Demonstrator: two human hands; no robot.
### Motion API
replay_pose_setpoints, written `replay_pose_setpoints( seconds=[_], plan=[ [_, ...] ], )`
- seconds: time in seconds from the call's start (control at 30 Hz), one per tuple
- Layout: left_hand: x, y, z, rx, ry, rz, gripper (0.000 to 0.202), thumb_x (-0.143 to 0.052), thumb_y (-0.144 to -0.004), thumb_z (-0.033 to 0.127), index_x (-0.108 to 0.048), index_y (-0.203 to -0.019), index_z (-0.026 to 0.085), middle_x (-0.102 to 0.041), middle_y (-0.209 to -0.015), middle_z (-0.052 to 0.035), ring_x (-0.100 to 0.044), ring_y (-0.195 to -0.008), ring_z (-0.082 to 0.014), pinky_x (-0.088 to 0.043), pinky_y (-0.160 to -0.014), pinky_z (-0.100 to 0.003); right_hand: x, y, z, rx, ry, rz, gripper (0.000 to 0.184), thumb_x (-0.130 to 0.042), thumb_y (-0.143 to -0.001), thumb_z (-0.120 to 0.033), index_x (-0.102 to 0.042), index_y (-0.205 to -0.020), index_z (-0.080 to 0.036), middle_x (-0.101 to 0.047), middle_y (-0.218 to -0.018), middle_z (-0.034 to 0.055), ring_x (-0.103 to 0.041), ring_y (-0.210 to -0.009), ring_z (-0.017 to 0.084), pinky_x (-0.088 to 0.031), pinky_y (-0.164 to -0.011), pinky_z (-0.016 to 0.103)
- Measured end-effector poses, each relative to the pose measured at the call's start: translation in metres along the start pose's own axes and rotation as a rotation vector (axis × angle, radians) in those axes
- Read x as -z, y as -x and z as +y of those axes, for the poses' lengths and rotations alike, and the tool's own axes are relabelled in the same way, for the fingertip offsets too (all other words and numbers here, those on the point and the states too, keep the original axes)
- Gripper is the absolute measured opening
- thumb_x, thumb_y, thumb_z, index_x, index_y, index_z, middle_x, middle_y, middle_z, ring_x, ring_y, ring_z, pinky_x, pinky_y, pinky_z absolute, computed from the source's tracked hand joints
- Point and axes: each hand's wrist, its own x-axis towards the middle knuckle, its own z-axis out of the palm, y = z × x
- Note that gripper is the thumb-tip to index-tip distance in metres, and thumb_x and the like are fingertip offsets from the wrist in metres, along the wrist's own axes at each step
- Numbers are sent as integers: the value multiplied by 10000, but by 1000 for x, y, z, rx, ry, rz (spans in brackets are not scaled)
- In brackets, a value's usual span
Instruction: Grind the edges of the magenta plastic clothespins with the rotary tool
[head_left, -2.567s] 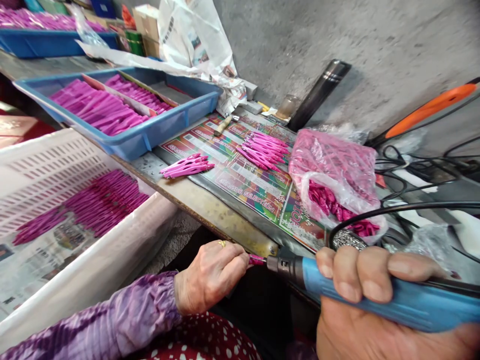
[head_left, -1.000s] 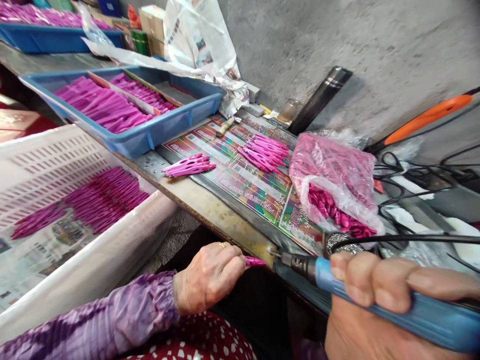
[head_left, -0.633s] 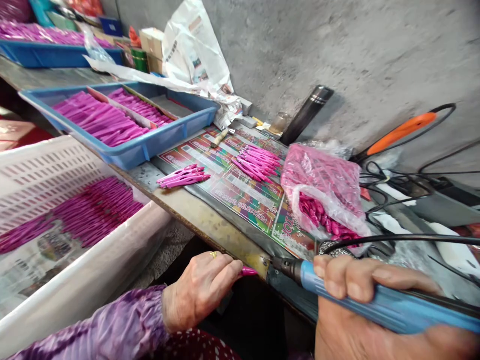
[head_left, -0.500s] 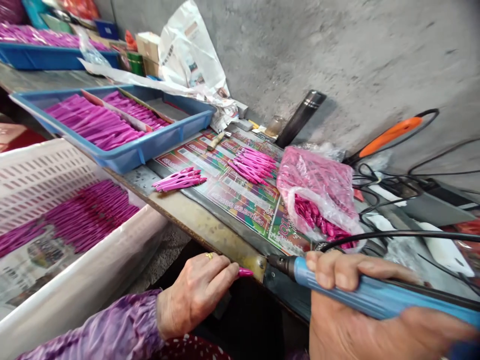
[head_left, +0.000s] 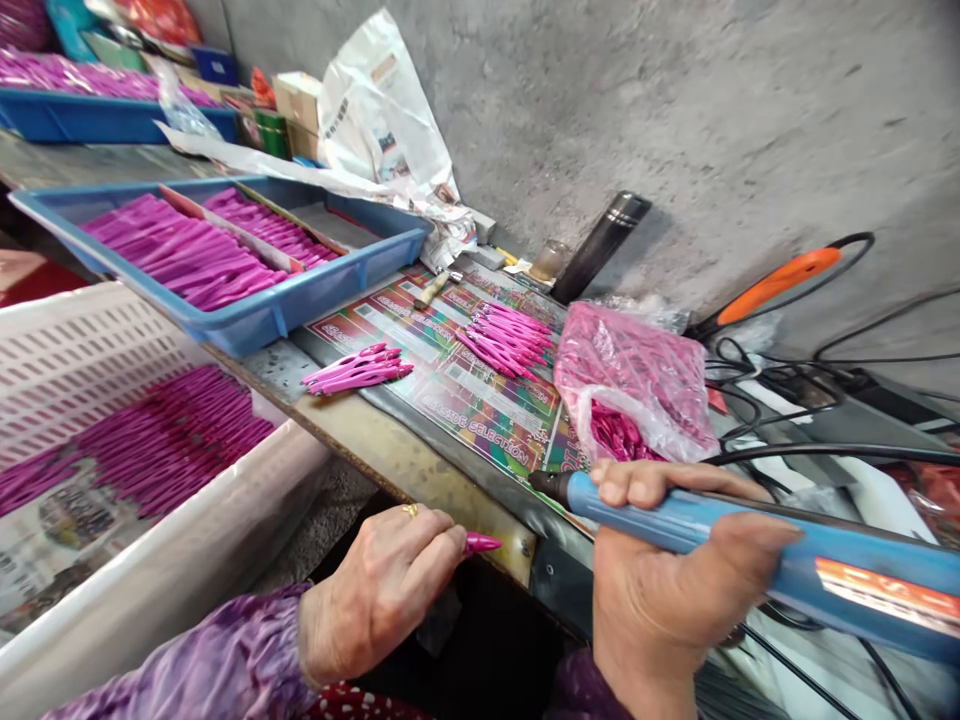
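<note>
My left hand [head_left: 382, 590], a ring on one finger, is closed round a slim magenta pen-shaped piece [head_left: 481, 543]. The piece's pointed end sticks out to the right over the table's front edge. My right hand [head_left: 652, 580] grips a blue electric screwdriver [head_left: 697, 520], its black nose pointing left above the printed sheet. The screwdriver and the piece are apart. A small bunch of pink pieces [head_left: 358, 368] lies on the edge strip, and a larger pink bundle [head_left: 506, 338] rests on the printed sheet [head_left: 472, 415].
A blue divided tray [head_left: 262, 310] of pink pieces stands at the left, above a white basket [head_left: 225, 510] with more. At the right sit a pink plastic bag [head_left: 637, 360] and tangled black cables [head_left: 780, 385]. A black cylinder [head_left: 604, 245] and an orange-handled tool [head_left: 780, 285] lean near the wall.
The screwdriver has moved up and left, off the table's front edge, and its label now shows. My left hand has shifted slightly left, still holding the magenta piece.
</note>
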Motion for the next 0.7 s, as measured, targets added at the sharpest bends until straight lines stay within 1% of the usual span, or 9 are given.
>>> replay_pose_setpoints(
  seconds=[0.13, 0.2, 0.33, 0.47, 0.53, 0.6, 0.7],
  plan=[
    [1, 0, 0, 13, -5, -18, 164, -481, -1096, 125, -626, -1021, 133, -715, -883, -65, -613, -676, -159, -452, -598, -301, -3, 0, 6, -16, -5, 0, 489, -730, -835, -696, -585, -793, -231, -557, -590, -61, -543, -537, 152, -516, -631, 346],
    [2, 0, 0, 16, 3, -39, 165, -475, -1095, 118, -633, -1046, 122, -714, -882, -63, -615, -683, -158, -466, -605, -299, -2, 0, 7, -26, -7, 3, 496, -731, -829, -702, -584, -793, -230, -555, -589, -60, -545, -542, 153, -511, -622, 339],
    [7, -2, 0, -2, -23, -61, 172, -471, -1084, 96, -643, -1096, 95, -716, -885, -71, -618, -691, -166, -494, -621, -304, 2, -1, 3, -49, 0, 2, 553, -717, -809, -757, -578, -776, -223, -542, -595, -62, -541, -548, 146, -525, -638, 348],
    [10, -10, 1, -24, -51, -79, 191, -450, -1086, 92, -639, -1056, 99, -704, -836, -64, -611, -661, -163, -498, -601, -297, 6, -2, -7, -117, 9, 17, 624, -665, -805, -827, -546, -713, -222, -482, -570, -64, -501, -535, 126, -521, -622, 336],
    [10, -13, 1, -35, -54, -75, 198, -439, -1092, 100, -631, -1046, 103, -700, -818, -62, -623, -663, -164, -506, -603, -290, 8, -3, -12, -165, 8, 63, 659, -658, -755, -878, -537, -687, -234, -458, -550, -65, -471, -510, 127, -512, -582, 336],
    [9, -15, 1, -36, -50, -87, 192, -440, -1091, 98, -625, -1040, 106, -695, -807, -59, -619, -652, -164, -508, -600, -290, 9, -4, -17, -218, 6, 122, 689, -681, -660, -924, -543, -661, -249, -417, -519, -73, -425, -472, 127, -498, -534, 343],
    [8, -15, 1, -40, -50, -95, 166, -467, -1074, 88, -617, -1008, 117, -695, -811, -63, -607, -641, -171, -499, -589, -303, 10, -4, -24, -289, 10, 184, 703, -737, -525, -936, -555, -603, -261, -360, -485, -83, -365, -439, 118, -496, -508, 358]
  ],
)
